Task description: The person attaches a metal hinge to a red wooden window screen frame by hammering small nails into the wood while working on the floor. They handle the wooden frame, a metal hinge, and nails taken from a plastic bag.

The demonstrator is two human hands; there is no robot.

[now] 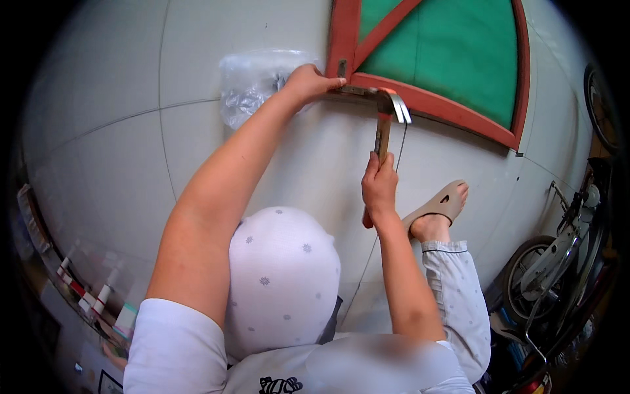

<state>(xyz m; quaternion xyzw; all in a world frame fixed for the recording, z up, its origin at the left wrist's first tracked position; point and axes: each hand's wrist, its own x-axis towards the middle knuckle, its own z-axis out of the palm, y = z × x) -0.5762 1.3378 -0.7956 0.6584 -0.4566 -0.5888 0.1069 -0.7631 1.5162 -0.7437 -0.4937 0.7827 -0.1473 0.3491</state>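
My right hand (380, 187) is closed round the wooden handle of a claw hammer (382, 134). Its head, with two bright claws, is beside the near left corner of a red wooden frame (436, 100) that holds a green panel (446, 56). At that corner my left hand (310, 84) is closed, the thumb stretched along the edge by a dark metal fitting (342, 67). What its fingers pinch is hidden. A dark metal strip (357, 90) runs from the thumb toward the hammer head. Crumpled clear plastic bag (246, 92) lies behind my left wrist.
The frame lies on pale floor tiles (105, 85). My bent knee (282, 276) is between my arms, and my sandalled foot (443, 207) stands at the right. A bicycle (545, 269) is at the far right; assorted boxes (98, 302) line the left edge.
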